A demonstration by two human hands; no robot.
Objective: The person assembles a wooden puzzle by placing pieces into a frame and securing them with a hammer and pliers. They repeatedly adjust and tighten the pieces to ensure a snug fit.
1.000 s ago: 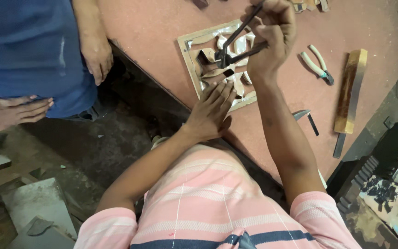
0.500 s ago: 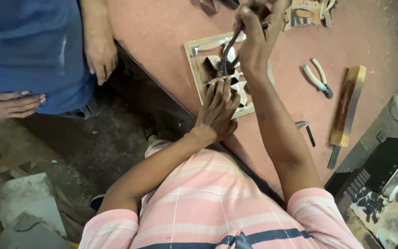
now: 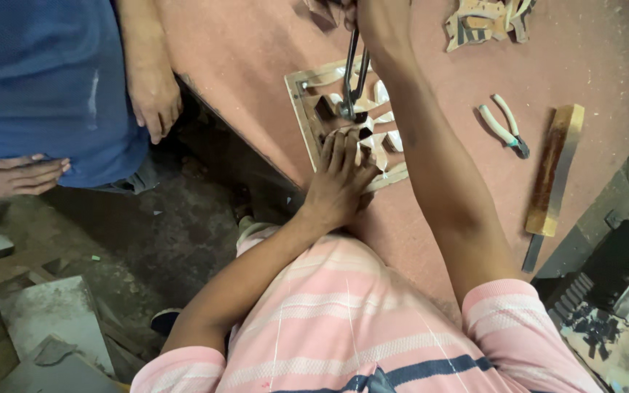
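Head view: left hand [image 3: 340,182] presses wooden frame [image 3: 301,109]; right hand [image 3: 373,18] grips pliers [image 3: 349,80].

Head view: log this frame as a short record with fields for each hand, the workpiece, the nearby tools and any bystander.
left hand: pressed flat on the wooden frame
right hand: mostly out of frame at the top, gripping long metal pliers
wooden frame: square, holds bent metal strips, lies on reddish table
nearby tools: white-handled pliers; wooden block
bystander: blue-shirted person's hand at table edge
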